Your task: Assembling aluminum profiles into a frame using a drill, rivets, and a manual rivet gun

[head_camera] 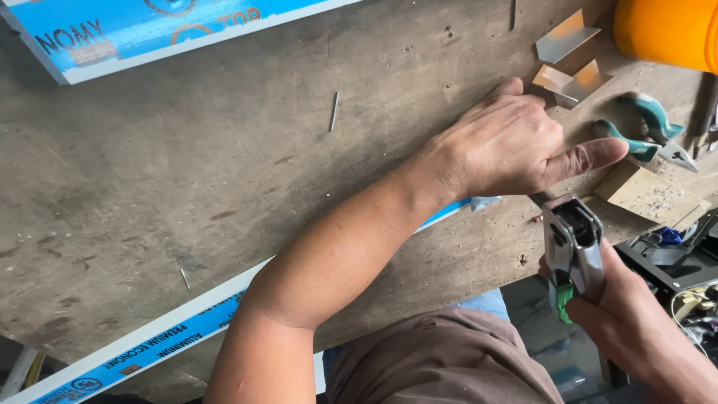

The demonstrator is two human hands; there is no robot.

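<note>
Left hand (516, 142) presses flat on the strip (172, 333) near the bench (187, 172) front edge; right hand (621, 307), closed around the riveter (572, 247), holds it upright just beside the strip's right end

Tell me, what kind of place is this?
Probably a workshop for metalwork. There is a worn, scratched wooden workbench dusted with shavings, teal-handled pliers, small bent metal angle pieces, and a long white metal strip with blue film. The right hand holds a silver hand tool.
</note>
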